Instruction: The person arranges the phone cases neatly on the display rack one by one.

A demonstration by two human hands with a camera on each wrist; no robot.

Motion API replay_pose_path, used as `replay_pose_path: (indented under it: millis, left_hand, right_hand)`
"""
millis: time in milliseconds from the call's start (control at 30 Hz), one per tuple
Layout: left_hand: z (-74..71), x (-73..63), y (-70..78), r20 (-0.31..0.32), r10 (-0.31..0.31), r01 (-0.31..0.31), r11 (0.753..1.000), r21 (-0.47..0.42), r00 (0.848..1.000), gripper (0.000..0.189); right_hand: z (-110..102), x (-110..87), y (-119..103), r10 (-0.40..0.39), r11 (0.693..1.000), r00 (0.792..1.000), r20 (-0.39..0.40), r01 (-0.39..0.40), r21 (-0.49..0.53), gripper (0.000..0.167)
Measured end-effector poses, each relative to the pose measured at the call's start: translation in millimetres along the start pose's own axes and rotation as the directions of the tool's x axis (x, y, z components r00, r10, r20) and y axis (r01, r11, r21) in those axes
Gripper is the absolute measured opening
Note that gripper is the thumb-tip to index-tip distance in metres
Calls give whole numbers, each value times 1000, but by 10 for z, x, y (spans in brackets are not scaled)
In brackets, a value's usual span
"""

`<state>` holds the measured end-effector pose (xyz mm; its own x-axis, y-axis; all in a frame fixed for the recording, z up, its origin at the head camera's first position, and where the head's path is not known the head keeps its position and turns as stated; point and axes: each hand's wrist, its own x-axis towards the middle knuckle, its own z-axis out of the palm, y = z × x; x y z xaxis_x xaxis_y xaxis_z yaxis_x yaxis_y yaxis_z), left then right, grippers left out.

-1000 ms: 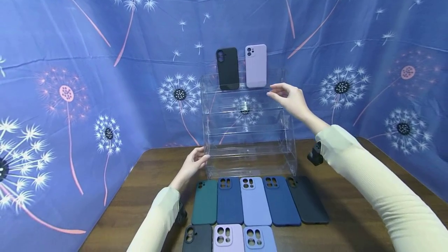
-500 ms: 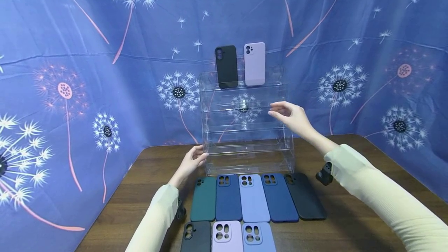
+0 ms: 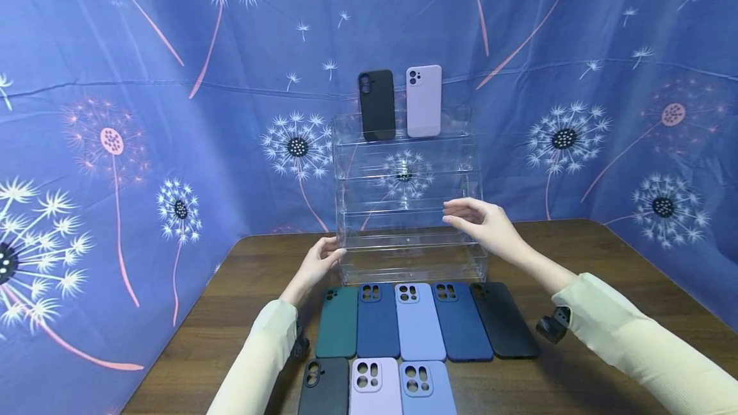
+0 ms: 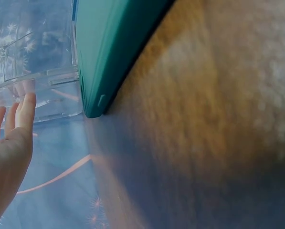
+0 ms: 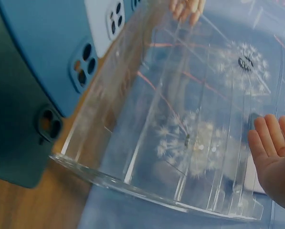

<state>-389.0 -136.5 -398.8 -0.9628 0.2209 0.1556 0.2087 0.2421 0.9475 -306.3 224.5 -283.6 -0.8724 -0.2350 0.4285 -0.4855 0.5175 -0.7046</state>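
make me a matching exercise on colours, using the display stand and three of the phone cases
1. Display stand
2. Leftmost case in the row of five
3. Middle case in that row
4. Left case on the stand's top tier

A. Green
B. Black
C. Light blue
D. Clear

Pairs: 1-D, 2-A, 3-C, 4-B
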Motion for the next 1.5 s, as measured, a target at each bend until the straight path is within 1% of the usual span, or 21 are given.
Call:
replay_pose_path:
  millis: [133,233,400,467,533,633,700,767,933,1167,1400,1500]
  left_hand:
    - [8,-2,4,-13,-2,2,1000,5,1000,46]
    - [10,-8,14,-14,-6,7,1000,8,1000,47]
    - [10,-36,29,-7,4,-4,1000,-4,1000,50]
    - [4,-78,90,7,-8,8,1000,-20,1000,50]
    - [-2,-139,183,22,-16,17,1000,-22,1000,50]
    - [-8,-144,189,22,-34,34,999,-15,999,50]
    - [-4,-117,136,10,-24,24,1000,0,1000,50]
    - [2,-69,50,-5,-27,27,1000,1,1000,50]
    - [24,-76,48,-1,-27,27,1000,0,1000,50]
    - [29,-97,35,7,-8,8,1000,5,1000,51]
    - [18,-117,13,24,-17,17,999,-30,1000,53]
    - [19,-119,16,31,2,-2,1000,-26,1000,53]
  right_hand:
    - [35,-156,-8,-10,1000,1000,25,10,12,36]
    - [54,-261,-12,-21,1000,999,31,20,12,34]
    - [93,-423,4,-26,999,999,48,25,27,32]
    - [115,-486,17,-22,999,998,63,20,34,31]
    - [140,-546,29,-23,999,997,76,20,42,32]
    - [167,-630,33,-25,998,995,98,19,63,32]
    - [174,-681,26,-36,997,993,113,27,76,32]
    - [178,-730,20,-46,996,991,129,36,82,33]
    - [218,-848,22,-59,995,985,161,45,94,34]
    - [325,-970,22,-48,993,976,211,23,119,36]
    - [438,-1049,-6,-117,991,954,275,94,94,34]
    - [494,-1087,-12,-131,989,944,302,105,102,33]
